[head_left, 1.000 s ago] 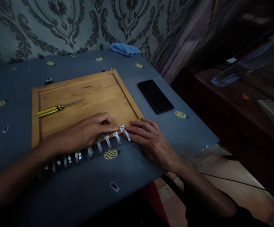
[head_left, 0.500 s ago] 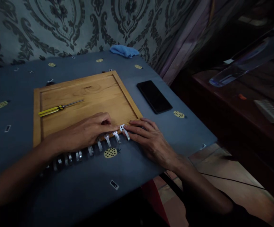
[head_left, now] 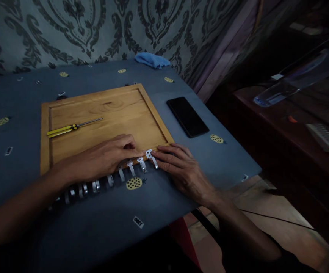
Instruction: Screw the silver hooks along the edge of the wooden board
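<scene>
A framed wooden board point(head_left: 119, 110) lies on the table, with a row of curved metal hooks point(head_left: 131, 168) along its near edge. My left hand point(head_left: 110, 153) rests over that edge, fingers curled and thumb and index tips pinched together beside the rightmost metal hook point(head_left: 149, 154). What sits in the pinch, if anything, is too small to make out. From the other side, my right hand point(head_left: 181, 167) lies along the board's near right corner, fingers stretched out and fingertips touching the same hook. Its thumb is hidden. On the board's left part lies a yellow-and-black screwdriver point(head_left: 75, 127).
A black phone point(head_left: 187, 116) lies right of the board on the patterned blue tablecloth point(head_left: 102, 223). At the back is a blue cloth point(head_left: 152, 60). A clear plastic bottle point(head_left: 278, 93) lies on a dark red surface point(head_left: 246, 93) at the right.
The whole view has shifted slightly. Both hands stay at the rightmost hook, which is turned a little and shows more of its plate.
</scene>
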